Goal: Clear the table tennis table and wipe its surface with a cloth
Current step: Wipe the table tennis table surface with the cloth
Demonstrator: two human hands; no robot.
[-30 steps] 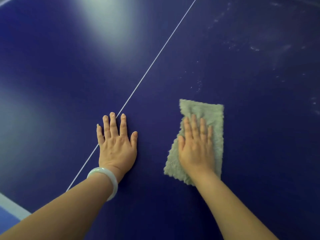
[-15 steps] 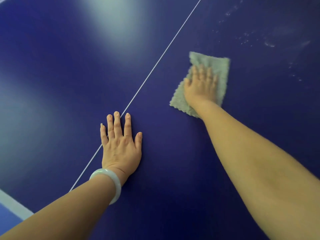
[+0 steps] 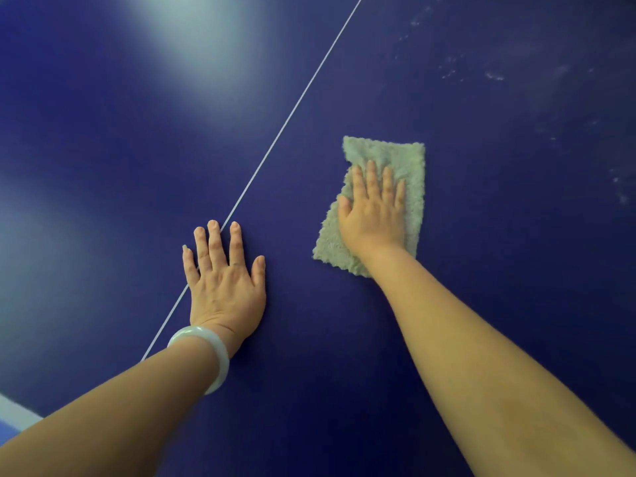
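Note:
The dark blue table tennis table (image 3: 481, 235) fills the view. A pale green fluffy cloth (image 3: 406, 160) lies flat on it right of the white centre line (image 3: 296, 105). My right hand (image 3: 373, 213) presses down on the cloth with straight fingers, covering its middle. My left hand (image 3: 223, 280) rests flat on the bare surface, fingers spread, lying over the centre line, with a pale bangle on the wrist.
Whitish smears and specks (image 3: 495, 75) mark the table surface at the upper right, beyond the cloth. A white edge stripe (image 3: 13, 411) shows at the lower left corner. A bright light reflection (image 3: 192, 39) lies on the table's far left part.
My right hand pushed the cloth far forward, then pulled it back towards me to about mid reach. My left hand stayed flat in the same place.

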